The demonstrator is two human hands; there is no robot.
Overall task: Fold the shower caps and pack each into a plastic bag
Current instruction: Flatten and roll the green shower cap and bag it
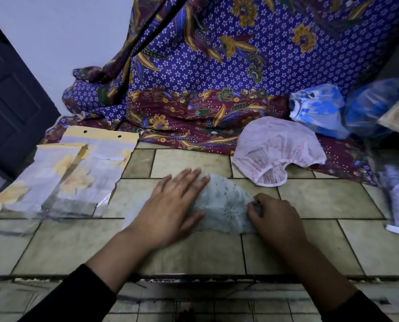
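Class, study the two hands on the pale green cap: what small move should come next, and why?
Likely fold the right edge of the green shower cap leftward: the left hand presses it flat on the tiles, while the right hand pinches that edge.

Shower cap [226, 203]: thin pale crinkled plastic film, faint print. Pink cap [277, 145]: translucent, gathered hem. Plastic bags [61, 175]: clear, glossy. Worktop [321, 198]: glazed tile, scuffed. Backdrop cloth [217, 77]: matt printed batik.

I see a pale green, floral-print shower cap [226, 205] on olive-beige tiles [321, 198]. Behind it lie a translucent pink cap [277, 145] and a purple, star-dotted batik cloth [217, 66] with a maroon border.
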